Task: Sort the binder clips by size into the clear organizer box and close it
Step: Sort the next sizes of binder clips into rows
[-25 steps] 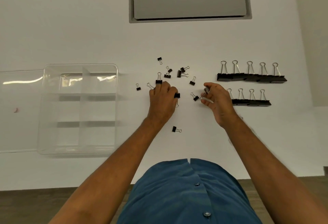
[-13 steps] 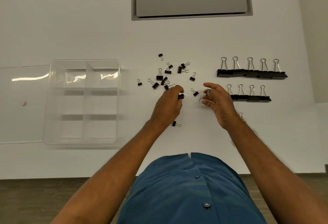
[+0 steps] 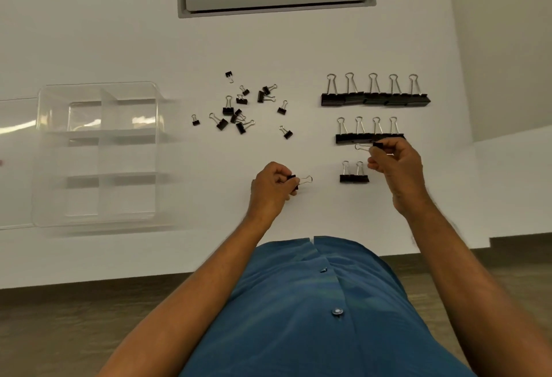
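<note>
— Pinched in each hand is one binder clip: left hand at centre frame, right hand beside the sorted rows.

— Which step?

— Grouping by size, apparently; the organizer box, left of frame, looks unfilled. Next, set these down with their matches. Its lid is cut off and blurred.

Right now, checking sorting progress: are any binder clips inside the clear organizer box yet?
No, the clear organizer box shows only bare compartments, while the small binder clips lie loose on the table beside it.
</note>
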The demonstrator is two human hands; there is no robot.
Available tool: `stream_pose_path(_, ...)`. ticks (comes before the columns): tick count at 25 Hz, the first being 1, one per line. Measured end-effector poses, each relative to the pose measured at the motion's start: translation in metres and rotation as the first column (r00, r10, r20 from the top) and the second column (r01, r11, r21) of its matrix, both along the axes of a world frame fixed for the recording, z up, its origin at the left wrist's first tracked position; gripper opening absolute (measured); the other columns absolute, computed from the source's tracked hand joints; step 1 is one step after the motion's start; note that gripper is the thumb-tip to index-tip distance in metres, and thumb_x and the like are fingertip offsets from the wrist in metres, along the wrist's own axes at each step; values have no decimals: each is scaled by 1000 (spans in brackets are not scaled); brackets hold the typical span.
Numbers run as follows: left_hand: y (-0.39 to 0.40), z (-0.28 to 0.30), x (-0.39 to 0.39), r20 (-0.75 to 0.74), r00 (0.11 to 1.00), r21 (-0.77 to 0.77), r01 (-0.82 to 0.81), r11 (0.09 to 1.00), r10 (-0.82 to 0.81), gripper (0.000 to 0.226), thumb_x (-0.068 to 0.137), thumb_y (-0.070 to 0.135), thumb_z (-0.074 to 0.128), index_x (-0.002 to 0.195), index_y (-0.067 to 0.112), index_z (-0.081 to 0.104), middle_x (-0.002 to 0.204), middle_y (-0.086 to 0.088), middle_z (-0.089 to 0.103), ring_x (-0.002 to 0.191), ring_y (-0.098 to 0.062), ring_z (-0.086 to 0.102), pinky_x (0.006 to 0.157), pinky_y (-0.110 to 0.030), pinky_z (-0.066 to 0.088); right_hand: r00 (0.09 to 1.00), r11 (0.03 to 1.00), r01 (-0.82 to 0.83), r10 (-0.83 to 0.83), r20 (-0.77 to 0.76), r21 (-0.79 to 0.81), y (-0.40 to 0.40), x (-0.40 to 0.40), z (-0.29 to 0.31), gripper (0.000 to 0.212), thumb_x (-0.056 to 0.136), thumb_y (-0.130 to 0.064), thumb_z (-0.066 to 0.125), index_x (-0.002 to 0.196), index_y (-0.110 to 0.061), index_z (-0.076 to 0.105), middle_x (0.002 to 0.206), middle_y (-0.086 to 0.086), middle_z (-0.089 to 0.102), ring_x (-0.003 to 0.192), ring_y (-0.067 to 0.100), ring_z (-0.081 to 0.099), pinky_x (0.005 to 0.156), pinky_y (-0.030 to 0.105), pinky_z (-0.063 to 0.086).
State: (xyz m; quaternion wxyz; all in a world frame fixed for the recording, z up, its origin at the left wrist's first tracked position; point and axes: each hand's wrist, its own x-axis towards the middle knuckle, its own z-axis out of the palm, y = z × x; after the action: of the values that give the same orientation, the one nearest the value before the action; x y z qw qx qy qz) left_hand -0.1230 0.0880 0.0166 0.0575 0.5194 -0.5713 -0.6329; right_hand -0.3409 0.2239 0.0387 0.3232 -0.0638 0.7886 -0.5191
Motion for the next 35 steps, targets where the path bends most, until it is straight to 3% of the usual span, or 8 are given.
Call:
stream_pose_path(4,24,-6,-31,67,998,9,-14,1000,13,16,86,18,76,93,13,62,88,-5,73,79,-18,71,66,-28,57,948,975,-79,138,-287,210,45,-23,-6,13,92,-18,71,103,-17,64,98,-1,68,83,9,63,75,25,56)
stream_pose_path(7,36,-10,-51,85,994,31,-73,997,70,20,86,18,78,92,11,59,90,-8,72,79,-20,73,76,-40,62,784,906,-223,386,-487,361,70,-31,-17,14,93,-17,70,104,-14,61,101,0,60,83,11,58,73,24,53)
stream_pose_path(15,46,-20,-70,265,952,-254,221,942,-152,35,81,34,81,81,13,53,79,-3,60,66,-16,53,59,-35,47,497,717,-450,697,-518,532,95,-33,-48,21,93,-17,70,111,-17,60,108,-1,57,92,17,58,62,30,50)
stream_pose_path(18,49,-18,-74,316,923,-335,323,885,-218,34,83,35,79,86,13,53,85,0,57,72,-13,50,62,-27,42,503,734,-457,680,-534,503,93,-38,-49,22,92,-18,71,112,-16,62,111,0,57,98,16,56,66,28,52)
stream_pose_path(21,53,-18,-69,311,866,-443,497,747,-392,43,82,30,81,113,16,56,111,1,52,96,-12,49,79,-19,41,472,719,-514,692,-546,467,89,-43,-50,31,91,-18,72,120,-15,62,119,1,57,108,16,52,78,26,51)
stream_pose_path(24,55,-23,-61,334,782,-519,619,590,-527,48,88,12,74,131,11,54,125,-8,51,112,-20,48,94,-29,45,423,667,-589,735,-529,456,85,-44,-54,32,91,-12,71,122,-14,63,121,2,59,109,17,51,82,23,47)
stream_pose_path(28,56,-29,-64,325,823,-553,566,611,-467,26,91,10,69,116,9,62,112,-9,57,102,-20,52,86,-28,46,426,667,-608,732,-532,430,83,-46,-61,29,91,-10,71,119,-13,65,117,3,60,106,18,52,84,23,47)
stream_pose_path(35,62,-36,-72,349,851,-552,525,648,-392,26,90,19,72,112,11,61,110,-5,57,97,-11,49,81,-20,39,412,651,-630,742,-529,423,79,-46,-66,29,91,-12,72,119,-12,66,116,5,61,106,18,53,87,20,43)
